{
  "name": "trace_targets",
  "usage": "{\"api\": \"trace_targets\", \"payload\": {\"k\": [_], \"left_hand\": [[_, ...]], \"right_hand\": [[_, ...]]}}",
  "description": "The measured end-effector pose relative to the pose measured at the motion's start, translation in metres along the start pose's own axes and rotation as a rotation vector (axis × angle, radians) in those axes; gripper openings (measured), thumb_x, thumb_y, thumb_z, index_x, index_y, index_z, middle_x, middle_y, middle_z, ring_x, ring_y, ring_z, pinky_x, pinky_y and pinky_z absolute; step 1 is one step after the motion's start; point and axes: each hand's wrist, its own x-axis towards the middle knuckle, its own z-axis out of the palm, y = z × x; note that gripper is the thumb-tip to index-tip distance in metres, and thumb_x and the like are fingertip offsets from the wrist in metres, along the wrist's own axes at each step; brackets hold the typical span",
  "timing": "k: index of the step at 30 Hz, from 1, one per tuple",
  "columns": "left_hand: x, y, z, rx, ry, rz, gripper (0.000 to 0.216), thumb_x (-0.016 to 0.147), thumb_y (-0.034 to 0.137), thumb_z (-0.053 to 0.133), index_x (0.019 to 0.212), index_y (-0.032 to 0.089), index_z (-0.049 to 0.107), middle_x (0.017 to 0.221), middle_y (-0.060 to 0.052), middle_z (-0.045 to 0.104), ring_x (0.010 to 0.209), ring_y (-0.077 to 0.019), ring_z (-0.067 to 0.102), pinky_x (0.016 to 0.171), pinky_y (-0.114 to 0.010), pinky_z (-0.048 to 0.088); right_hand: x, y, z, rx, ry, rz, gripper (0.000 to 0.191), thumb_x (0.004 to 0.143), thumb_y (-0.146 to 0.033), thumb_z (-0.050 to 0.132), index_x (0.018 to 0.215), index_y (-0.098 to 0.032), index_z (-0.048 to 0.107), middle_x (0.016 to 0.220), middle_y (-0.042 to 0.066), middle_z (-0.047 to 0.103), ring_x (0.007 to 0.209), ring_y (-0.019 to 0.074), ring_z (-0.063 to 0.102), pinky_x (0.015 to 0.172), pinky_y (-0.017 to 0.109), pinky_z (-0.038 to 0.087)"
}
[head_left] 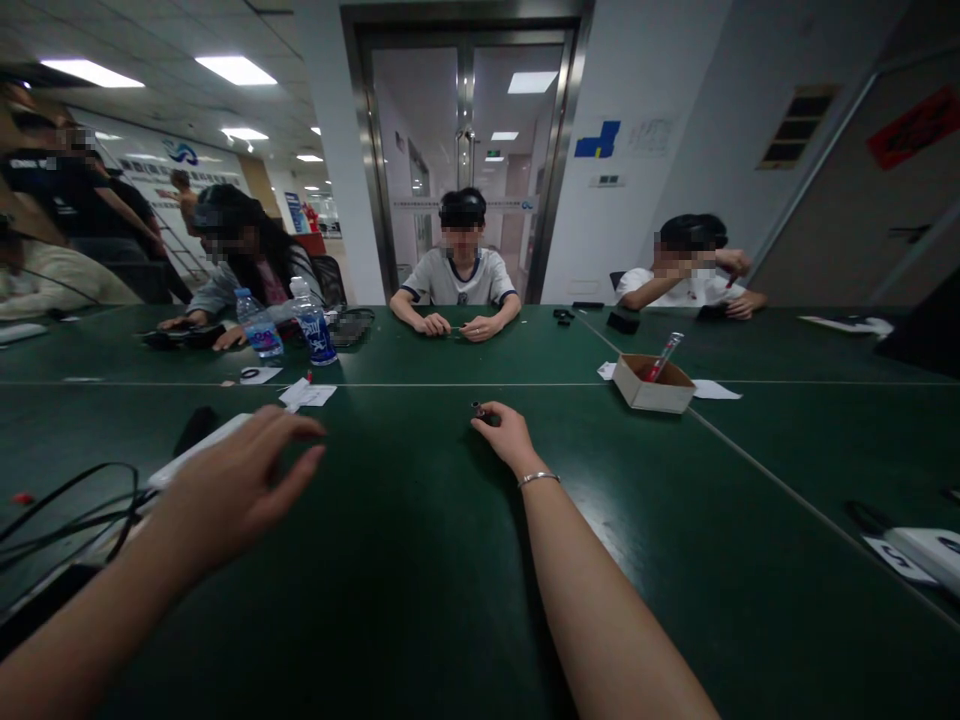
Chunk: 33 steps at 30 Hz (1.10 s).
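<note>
My right hand [504,430] reaches out over the middle of the green table [420,560], its thumb and fingers closed around a small dark object with a shiny end [476,408]. Most of that object is hidden by the fingers, and its kind cannot be made out. On the left, my left hand [240,480] hovers above the table with thumb and fingers apart and nothing between them. Behind and beneath it lie a white flat item [199,450] and black cables [75,520].
Two plastic bottles [315,330] stand at the far left, near white papers [309,394]. An open cardboard box [652,398] holding a red-and-clear tube [666,357] sits on the right. Several people sit across the table. At the right edge lies a white device [926,553].
</note>
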Motion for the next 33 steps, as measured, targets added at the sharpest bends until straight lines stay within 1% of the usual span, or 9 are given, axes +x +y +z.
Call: {"api": "trace_targets", "payload": {"k": [3, 4, 6, 9, 12, 16, 21, 25, 33], "left_hand": [[0.07, 0.029, 0.052, -0.235, -0.159, 0.173, 0.034, 0.088, 0.043, 0.046, 0.112, 0.022, 0.057, 0.115, -0.005, 0.057, 0.085, -0.0174, 0.059, 0.082, -0.035, 0.049], [0.092, 0.039, 0.074, -0.338, -0.204, 0.185, 0.037, 0.085, 0.042, 0.053, 0.116, 0.022, 0.056, 0.119, -0.007, 0.056, 0.088, -0.0185, 0.06, 0.084, -0.035, 0.049], [0.127, 0.058, 0.119, -0.537, -0.238, 0.105, 0.052, 0.077, 0.037, 0.065, 0.125, 0.019, 0.052, 0.125, -0.012, 0.053, 0.092, -0.021, 0.061, 0.084, -0.035, 0.051], [0.154, 0.078, 0.174, -0.836, -0.113, -0.035, 0.05, 0.078, 0.029, 0.066, 0.125, 0.017, 0.053, 0.124, -0.016, 0.054, 0.091, -0.0205, 0.063, 0.084, -0.035, 0.052], [0.157, 0.086, 0.206, -1.008, 0.024, -0.031, 0.027, 0.08, 0.023, 0.064, 0.107, 0.018, 0.063, 0.11, -0.011, 0.063, 0.093, -0.0203, 0.064, 0.086, -0.035, 0.052], [0.152, 0.077, 0.222, -1.142, 0.042, -0.036, 0.011, 0.081, 0.02, 0.064, 0.091, 0.018, 0.067, 0.093, -0.006, 0.069, 0.09, -0.0195, 0.065, 0.087, -0.035, 0.051], [0.154, 0.068, 0.223, -1.225, 0.035, -0.109, 0.014, 0.077, 0.012, 0.065, 0.09, 0.017, 0.068, 0.093, -0.007, 0.07, 0.09, -0.019, 0.066, 0.089, -0.036, 0.051], [0.155, 0.071, 0.222, -1.222, 0.053, -0.118, 0.015, 0.077, 0.009, 0.064, 0.09, 0.016, 0.067, 0.094, -0.008, 0.07, 0.089, -0.0183, 0.066, 0.088, -0.034, 0.05], [0.154, 0.071, 0.224, -1.208, 0.026, -0.174, 0.016, 0.084, 0.025, 0.061, 0.094, 0.015, 0.068, 0.084, -0.007, 0.069, 0.074, -0.016, 0.063, 0.07, -0.028, 0.049]], "right_hand": [[0.001, 0.0, 0.0, -0.028, 0.016, -0.042, 0.019, 0.077, -0.022, 0.07, 0.096, -0.022, 0.071, 0.096, 0.002, 0.067, 0.088, 0.0194, 0.062, 0.08, 0.032, 0.048], [0.001, 0.001, 0.0, -0.04, 0.022, -0.05, 0.019, 0.077, -0.021, 0.07, 0.096, -0.022, 0.071, 0.095, 0.002, 0.066, 0.087, 0.0192, 0.061, 0.079, 0.031, 0.048], [0.003, 0.003, 0.0, -0.056, 0.032, -0.054, 0.019, 0.075, -0.018, 0.071, 0.094, -0.021, 0.071, 0.09, 0.002, 0.064, 0.082, 0.0183, 0.06, 0.076, 0.03, 0.048], [0.005, 0.004, 0.0, -0.072, 0.044, -0.05, 0.019, 0.073, -0.014, 0.071, 0.091, -0.02, 0.071, 0.085, 0.002, 0.06, 0.075, 0.0168, 0.058, 0.072, 0.029, 0.049], [0.006, 0.003, 0.0, -0.11, 0.047, -0.065, 0.02, 0.072, -0.011, 0.071, 0.09, -0.019, 0.072, 0.082, 0.001, 0.059, 0.072, 0.0161, 0.057, 0.071, 0.029, 0.049], [0.006, 0.002, 0.002, -0.066, 0.014, -0.052, 0.024, 0.068, -0.008, 0.073, 0.09, -0.02, 0.072, 0.08, 0.001, 0.061, 0.067, 0.0147, 0.058, 0.069, 0.028, 0.05], [0.009, 0.007, 0.001, 0.347, -0.068, 0.129, 0.028, 0.075, -0.009, 0.067, 0.103, -0.015, 0.067, 0.08, 0.002, 0.066, 0.055, 0.0117, 0.061, 0.054, 0.023, 0.051], [0.011, 0.009, -0.006, 0.561, -0.067, 0.181, 0.022, 0.077, -0.015, 0.071, 0.099, -0.013, 0.067, 0.072, 0.003, 0.067, 0.059, 0.0138, 0.066, 0.058, 0.023, 0.056], [0.008, 0.009, -0.011, 0.741, -0.086, 0.192, 0.027, 0.074, -0.013, 0.075, 0.099, -0.016, 0.069, 0.076, 0.003, 0.069, 0.067, 0.0144, 0.069, 0.067, 0.022, 0.059]]}}
